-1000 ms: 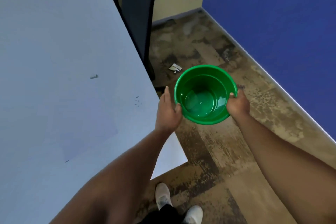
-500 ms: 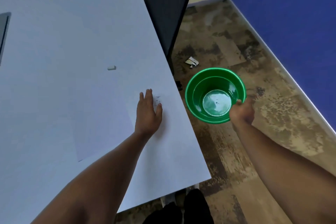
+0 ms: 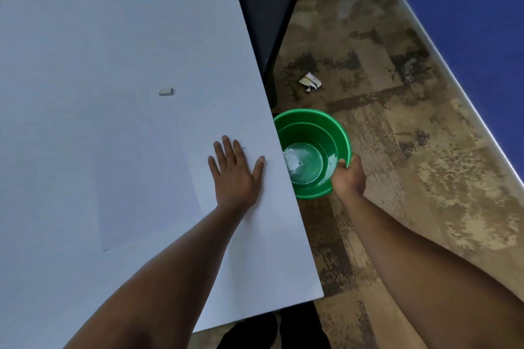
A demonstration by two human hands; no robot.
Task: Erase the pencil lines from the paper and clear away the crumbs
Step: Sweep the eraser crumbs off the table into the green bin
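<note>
Bucket [image 3: 312,133] moved against table [image 3: 113,37] edge, nearly empty; right hand [image 3: 349,178] grips rim, left hand [image 3: 235,176] flat.

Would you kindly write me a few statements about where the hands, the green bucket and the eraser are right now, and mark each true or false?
1. The left hand lies flat, fingers spread, on the white table top. True.
2. The right hand grips the round green plastic bucket by its rim. True.
3. The bucket stands on the table top. False: it is held beside and below the table's right edge, over the mottled brown floor.
4. The left hand holds the small pale eraser. False: the eraser lies alone on the table, apart from the hand.
5. A crumpled scrap of paper lies on the floor beyond the bucket. True.
</note>
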